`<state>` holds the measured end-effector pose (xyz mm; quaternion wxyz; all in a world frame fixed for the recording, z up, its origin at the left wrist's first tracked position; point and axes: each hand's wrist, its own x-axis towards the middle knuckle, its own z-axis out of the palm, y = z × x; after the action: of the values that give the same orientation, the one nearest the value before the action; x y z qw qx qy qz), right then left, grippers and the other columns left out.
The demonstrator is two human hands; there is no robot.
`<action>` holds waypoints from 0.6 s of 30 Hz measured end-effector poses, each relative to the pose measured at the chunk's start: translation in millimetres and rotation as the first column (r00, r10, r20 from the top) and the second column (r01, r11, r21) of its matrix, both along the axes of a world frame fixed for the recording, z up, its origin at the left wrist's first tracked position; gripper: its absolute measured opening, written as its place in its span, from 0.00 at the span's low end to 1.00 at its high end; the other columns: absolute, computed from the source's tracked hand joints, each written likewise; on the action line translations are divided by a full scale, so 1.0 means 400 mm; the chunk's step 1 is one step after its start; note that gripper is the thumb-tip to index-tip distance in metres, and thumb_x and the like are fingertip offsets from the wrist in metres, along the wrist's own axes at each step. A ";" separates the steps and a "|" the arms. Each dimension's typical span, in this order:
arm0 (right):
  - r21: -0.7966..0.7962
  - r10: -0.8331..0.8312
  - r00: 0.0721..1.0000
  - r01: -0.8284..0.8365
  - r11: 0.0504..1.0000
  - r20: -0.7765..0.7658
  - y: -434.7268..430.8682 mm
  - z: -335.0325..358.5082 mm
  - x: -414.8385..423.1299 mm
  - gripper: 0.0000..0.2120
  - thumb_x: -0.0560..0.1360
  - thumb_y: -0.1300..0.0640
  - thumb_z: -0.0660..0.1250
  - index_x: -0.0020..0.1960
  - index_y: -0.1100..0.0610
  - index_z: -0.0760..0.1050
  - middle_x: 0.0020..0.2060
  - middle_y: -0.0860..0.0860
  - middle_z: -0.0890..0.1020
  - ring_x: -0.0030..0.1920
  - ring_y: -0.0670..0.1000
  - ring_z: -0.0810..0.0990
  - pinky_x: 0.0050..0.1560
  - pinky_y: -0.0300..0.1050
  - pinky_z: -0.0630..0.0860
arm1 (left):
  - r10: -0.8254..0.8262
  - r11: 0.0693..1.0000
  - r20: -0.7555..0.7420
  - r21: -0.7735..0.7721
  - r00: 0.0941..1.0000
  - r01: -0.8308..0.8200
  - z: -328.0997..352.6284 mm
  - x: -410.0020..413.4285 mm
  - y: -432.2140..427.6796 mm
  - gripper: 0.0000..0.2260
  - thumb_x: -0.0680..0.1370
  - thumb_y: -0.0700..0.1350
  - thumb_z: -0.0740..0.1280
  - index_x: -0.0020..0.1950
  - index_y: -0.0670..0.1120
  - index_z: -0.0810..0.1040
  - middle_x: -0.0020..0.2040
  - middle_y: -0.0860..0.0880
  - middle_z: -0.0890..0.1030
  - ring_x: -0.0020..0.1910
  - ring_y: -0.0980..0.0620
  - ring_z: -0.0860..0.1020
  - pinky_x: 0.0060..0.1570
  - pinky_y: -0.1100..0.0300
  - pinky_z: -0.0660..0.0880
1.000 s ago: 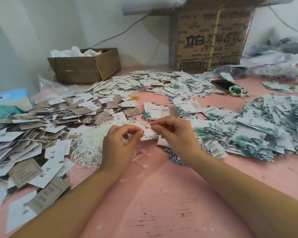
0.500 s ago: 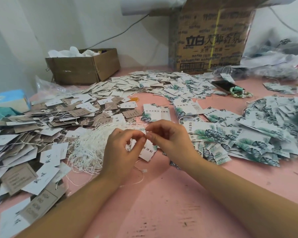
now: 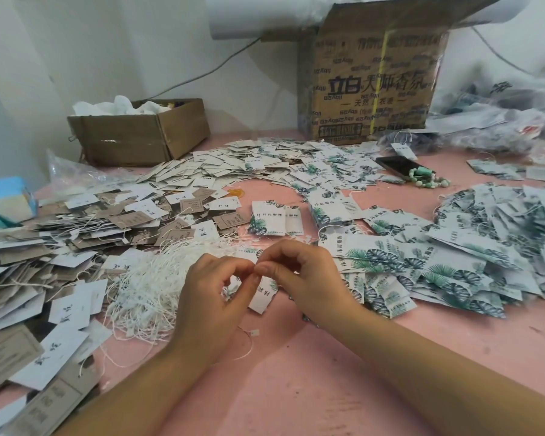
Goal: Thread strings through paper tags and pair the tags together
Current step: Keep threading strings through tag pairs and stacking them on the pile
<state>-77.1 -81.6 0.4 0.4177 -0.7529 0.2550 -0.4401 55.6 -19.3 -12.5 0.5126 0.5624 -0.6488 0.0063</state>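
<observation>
The string pile (image 3: 145,287) lies on the table (image 3: 296,372) before me, card tags (image 3: 60,247) heaped left of it, leaf-print tags (image 3: 438,272) right. Behind, a small cardboard box (image 3: 139,136) stands left, a large carton (image 3: 368,83) right.

Two boxes: a low box (image 3: 139,136) and a tall box (image 3: 372,86). One phone (image 3: 397,166), one bracelet (image 3: 428,181), one tissue pack (image 3: 5,196), one heap of strings (image 3: 148,278). Tags (image 3: 453,262) – too many to count. Two hands, the left hand (image 3: 211,297) and right hand (image 3: 306,278) – one tag (image 3: 261,297) pinched between them.

Soft even daylight, faint shadows under the forearms; wide-angle bending at edges, slight overall softness
</observation>
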 end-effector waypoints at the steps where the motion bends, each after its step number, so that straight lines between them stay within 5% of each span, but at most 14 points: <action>1: -0.009 -0.007 1.000 0.007 1.000 -0.011 0.000 -0.001 0.001 0.13 0.71 0.63 0.71 0.36 0.46 0.75 0.27 0.38 0.76 0.30 0.38 0.73 0.33 0.30 0.67 | 0.003 1.000 0.001 0.001 1.000 -0.003 0.001 -0.001 0.000 0.04 0.70 0.45 0.67 0.42 0.55 0.78 0.43 0.71 0.75 0.40 0.60 0.69 0.41 0.68 0.65; 6: 0.030 -0.011 1.000 0.011 0.999 0.000 -0.003 -0.005 0.001 0.13 0.70 0.63 0.71 0.39 0.46 0.74 0.31 0.43 0.77 0.31 0.40 0.73 0.36 0.35 0.72 | 0.018 1.000 0.021 0.020 1.000 -0.019 0.000 0.001 -0.001 0.04 0.69 0.44 0.68 0.40 0.48 0.82 0.42 0.72 0.75 0.40 0.61 0.69 0.41 0.70 0.64; 11: 0.012 0.000 0.999 0.000 1.000 -0.037 -0.006 -0.002 -0.004 0.11 0.69 0.63 0.72 0.35 0.48 0.75 0.25 0.38 0.76 0.27 0.37 0.72 0.31 0.28 0.66 | -0.004 0.999 0.035 0.039 0.999 0.002 -0.001 0.004 -0.003 0.06 0.69 0.50 0.67 0.40 0.50 0.81 0.43 0.69 0.76 0.40 0.64 0.69 0.41 0.67 0.65; 14: -0.013 0.007 0.999 -0.007 1.000 -0.035 -0.006 -0.001 -0.005 0.08 0.69 0.63 0.72 0.38 0.52 0.77 0.24 0.37 0.76 0.27 0.37 0.73 0.30 0.27 0.66 | -0.023 0.999 0.025 0.042 0.999 0.022 -0.002 0.003 -0.003 0.14 0.69 0.55 0.62 0.39 0.47 0.82 0.36 0.64 0.77 0.40 0.63 0.69 0.41 0.62 0.66; 18: -0.025 -0.004 0.999 0.003 1.000 -0.050 -0.006 -0.002 -0.005 0.03 0.70 0.64 0.72 0.41 0.57 0.80 0.25 0.37 0.75 0.28 0.37 0.73 0.32 0.28 0.66 | -0.012 0.999 0.026 0.046 1.000 0.011 -0.003 0.003 -0.002 0.11 0.70 0.54 0.64 0.38 0.49 0.81 0.31 0.63 0.74 0.39 0.64 0.68 0.40 0.64 0.65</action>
<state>-79.3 -83.9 -0.3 0.4010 -0.7682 0.2612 -0.4251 56.8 -20.1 -13.7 0.4912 0.5702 -0.6585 -0.0041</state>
